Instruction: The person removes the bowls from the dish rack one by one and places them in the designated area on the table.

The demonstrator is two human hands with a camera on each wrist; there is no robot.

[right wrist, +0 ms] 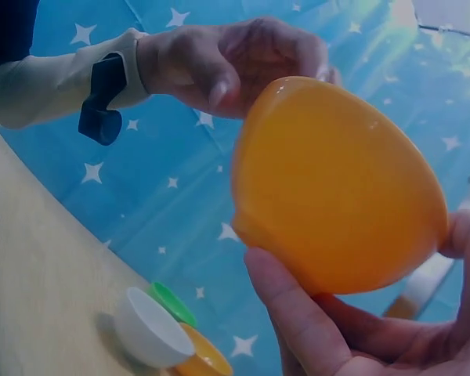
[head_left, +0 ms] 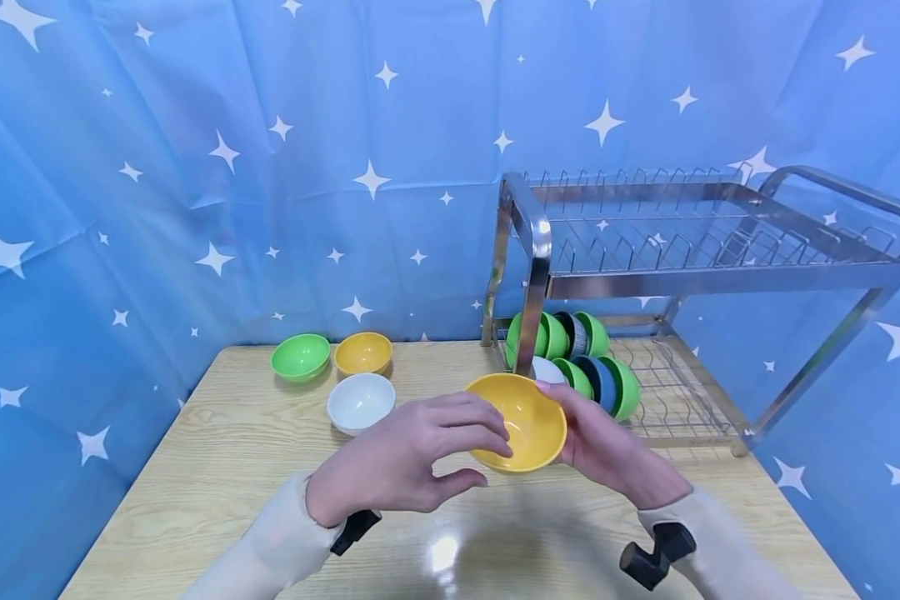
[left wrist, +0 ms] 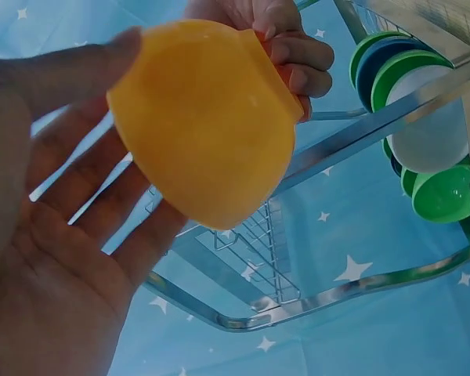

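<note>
A yellow bowl [head_left: 537,417] is held above the table, tilted so that its inside faces the head camera. My right hand [head_left: 607,446] grips its right side, thumb at the rim and fingers under the outside, as the right wrist view shows with the bowl's outer wall [right wrist: 337,188]. From the left, my left hand [head_left: 420,450] reaches with loosely bent fingers over the left rim, its thumb lower and apart. Whether those fingertips touch the bowl, I cannot tell. In the left wrist view, the bowl [left wrist: 207,125] hides part of these fingers.
On the table's left stand a green bowl [head_left: 301,357], another yellow bowl [head_left: 363,352] and a white bowl [head_left: 361,403]. A two-tier metal dish rack [head_left: 720,283] stands at the right, several green, blue, dark and white bowls [head_left: 625,389] upright on its lower tier. A blue star-patterned curtain [head_left: 307,167] hangs behind.
</note>
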